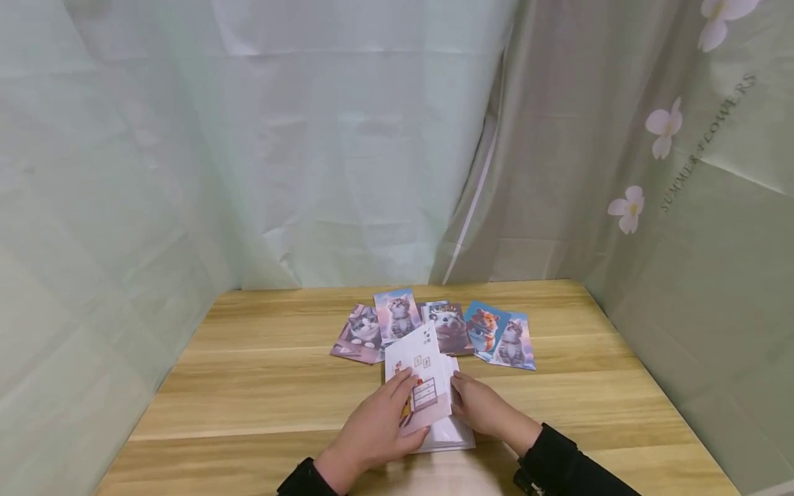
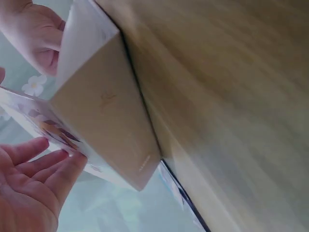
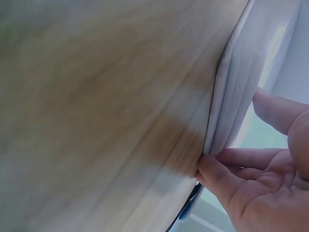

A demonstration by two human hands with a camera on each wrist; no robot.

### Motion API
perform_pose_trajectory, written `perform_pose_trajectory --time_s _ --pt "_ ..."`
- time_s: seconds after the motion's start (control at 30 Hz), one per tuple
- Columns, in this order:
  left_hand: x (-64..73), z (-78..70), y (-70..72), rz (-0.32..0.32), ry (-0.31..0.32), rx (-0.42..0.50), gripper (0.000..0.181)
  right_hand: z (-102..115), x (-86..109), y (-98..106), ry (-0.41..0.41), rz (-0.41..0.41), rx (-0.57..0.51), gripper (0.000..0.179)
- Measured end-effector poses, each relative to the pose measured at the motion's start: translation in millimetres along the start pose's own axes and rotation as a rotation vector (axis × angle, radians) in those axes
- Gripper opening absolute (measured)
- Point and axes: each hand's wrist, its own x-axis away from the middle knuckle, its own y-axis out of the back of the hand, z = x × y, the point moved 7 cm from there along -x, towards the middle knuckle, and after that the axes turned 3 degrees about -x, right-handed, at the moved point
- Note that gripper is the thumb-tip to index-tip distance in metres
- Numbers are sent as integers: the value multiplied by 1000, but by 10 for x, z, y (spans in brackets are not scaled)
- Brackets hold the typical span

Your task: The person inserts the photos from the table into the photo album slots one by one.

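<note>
A small album [image 1: 437, 435] with a drawn room on its pale cover [image 1: 428, 362] stands partly opened, its cover raised at a slant over the white page edges. My left hand [image 1: 380, 421] holds that cover, fingers spread on the picture side and thumb at its lower edge. The left wrist view shows the beige spine [image 2: 106, 116] and the left fingertips [image 2: 75, 157] against the cover. On the opposite side, my right hand [image 1: 486, 408] grips the page edges, with its thumb above and fingers [image 3: 210, 166] at the bottom edge.
Several picture cards lie behind the album: a grey-and-white cat card [image 1: 360, 334], a kitten card [image 1: 397, 313], a round-faced animal card [image 1: 451, 331], a blue card [image 1: 486, 324] and another kitten card [image 1: 513, 342]. Pale curtains [image 1: 347, 151] surround the wooden table [image 1: 248, 386].
</note>
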Motion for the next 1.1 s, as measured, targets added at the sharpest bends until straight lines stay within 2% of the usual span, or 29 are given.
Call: perform_pose_trajectory --time_s 0.23,0.47,0.57,1.0,1.1 --pt "18 -74 165 -128 -41 29 75 2 3 -3 -7 16 -14 60" --pt "59 -89 382 -263 -42 145 75 18 27 6 -30 36 -16 63" --pt "88 -77 458 -310 -51 162 75 30 37 20 -37 46 -11 64" --pt "284 30 702 -467 -159 73 68 7 30 -21 -75 72 7 67" --pt "349 85 753 -478 -171 52 65 15 29 -24 -77 76 13 67"
